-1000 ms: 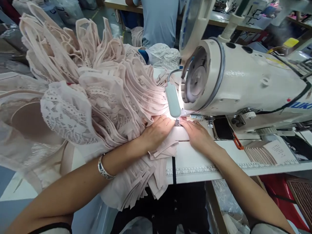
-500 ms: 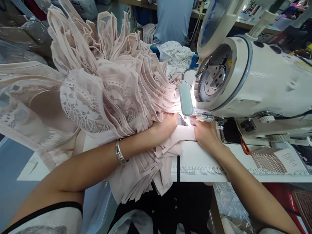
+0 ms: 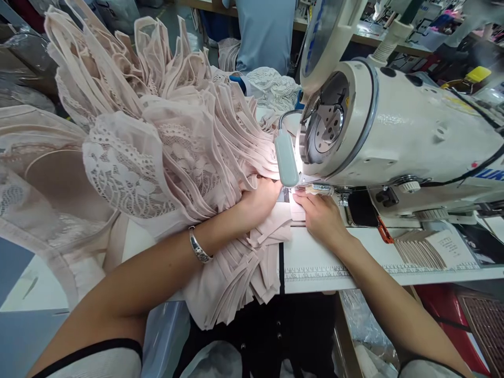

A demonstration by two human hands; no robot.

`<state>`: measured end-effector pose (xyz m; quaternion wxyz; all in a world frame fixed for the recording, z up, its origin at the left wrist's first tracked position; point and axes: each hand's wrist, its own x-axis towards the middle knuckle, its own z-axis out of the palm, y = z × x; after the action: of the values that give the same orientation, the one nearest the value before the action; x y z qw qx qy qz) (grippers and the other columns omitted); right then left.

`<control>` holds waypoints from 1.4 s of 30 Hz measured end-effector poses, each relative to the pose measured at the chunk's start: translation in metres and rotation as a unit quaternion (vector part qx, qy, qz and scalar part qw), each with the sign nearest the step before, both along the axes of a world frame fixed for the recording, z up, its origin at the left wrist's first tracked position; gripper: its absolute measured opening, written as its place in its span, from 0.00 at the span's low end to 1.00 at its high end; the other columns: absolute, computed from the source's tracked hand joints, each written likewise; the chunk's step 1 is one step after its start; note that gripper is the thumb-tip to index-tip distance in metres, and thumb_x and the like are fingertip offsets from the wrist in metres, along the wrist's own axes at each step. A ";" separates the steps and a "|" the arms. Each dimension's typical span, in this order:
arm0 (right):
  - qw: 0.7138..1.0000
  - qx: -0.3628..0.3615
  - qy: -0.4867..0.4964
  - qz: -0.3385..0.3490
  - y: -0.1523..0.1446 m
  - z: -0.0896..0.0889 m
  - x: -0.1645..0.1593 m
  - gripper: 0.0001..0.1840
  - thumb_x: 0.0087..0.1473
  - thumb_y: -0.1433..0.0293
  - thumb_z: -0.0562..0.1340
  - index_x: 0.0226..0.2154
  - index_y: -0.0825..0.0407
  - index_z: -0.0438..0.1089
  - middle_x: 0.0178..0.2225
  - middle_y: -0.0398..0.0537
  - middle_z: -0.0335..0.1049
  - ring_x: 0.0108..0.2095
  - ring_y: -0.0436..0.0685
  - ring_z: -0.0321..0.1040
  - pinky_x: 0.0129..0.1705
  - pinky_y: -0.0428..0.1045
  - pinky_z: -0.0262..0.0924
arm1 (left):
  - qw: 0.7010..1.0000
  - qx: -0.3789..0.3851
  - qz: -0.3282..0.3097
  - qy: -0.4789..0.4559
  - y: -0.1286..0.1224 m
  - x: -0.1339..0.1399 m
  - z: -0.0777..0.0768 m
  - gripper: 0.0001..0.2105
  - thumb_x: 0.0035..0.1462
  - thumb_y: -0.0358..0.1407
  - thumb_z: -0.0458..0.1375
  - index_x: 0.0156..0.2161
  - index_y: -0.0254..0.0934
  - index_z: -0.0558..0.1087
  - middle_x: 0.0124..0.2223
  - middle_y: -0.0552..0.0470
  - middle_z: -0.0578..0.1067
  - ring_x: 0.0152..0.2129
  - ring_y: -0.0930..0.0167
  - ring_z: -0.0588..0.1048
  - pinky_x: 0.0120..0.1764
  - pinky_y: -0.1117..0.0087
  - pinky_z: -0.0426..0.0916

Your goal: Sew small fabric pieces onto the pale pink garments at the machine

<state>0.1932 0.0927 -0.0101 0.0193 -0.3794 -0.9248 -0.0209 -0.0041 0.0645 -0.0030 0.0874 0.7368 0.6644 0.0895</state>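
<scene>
Pale-pink lace garments [image 3: 192, 134] are heaped on the counter [image 3: 315, 252] left of the sewing machine [image 3: 405, 123], some fabric ends draped over the front edge; against the heap the left hand [image 3: 260, 203] is set, fingers curled, though whether cloth is gripped in them cannot be told. By the right hand [image 3: 325, 218], fingers placed close together, a pale fabric piece [image 3: 297, 211] is touched near the small lamp [image 3: 286, 157]; whether it is pinched or only pressed flat cannot be made out.
</scene>
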 end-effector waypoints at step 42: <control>1.000 -0.009 -0.027 -0.009 -0.002 0.004 -0.007 0.26 0.70 0.67 0.47 0.64 0.51 0.66 0.52 0.61 0.74 0.46 0.66 0.72 0.54 0.63 0.61 | 0.927 0.289 -0.188 0.146 -0.043 -0.019 -0.001 0.13 0.70 0.29 0.49 0.31 0.37 0.67 0.31 0.50 0.69 0.30 0.66 0.68 0.35 0.66 0.61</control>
<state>0.1865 0.0912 -0.0059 -0.0096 -0.3868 -0.9218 -0.0233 -0.0228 0.0219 -0.0045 -0.2126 0.8465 0.4642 0.1509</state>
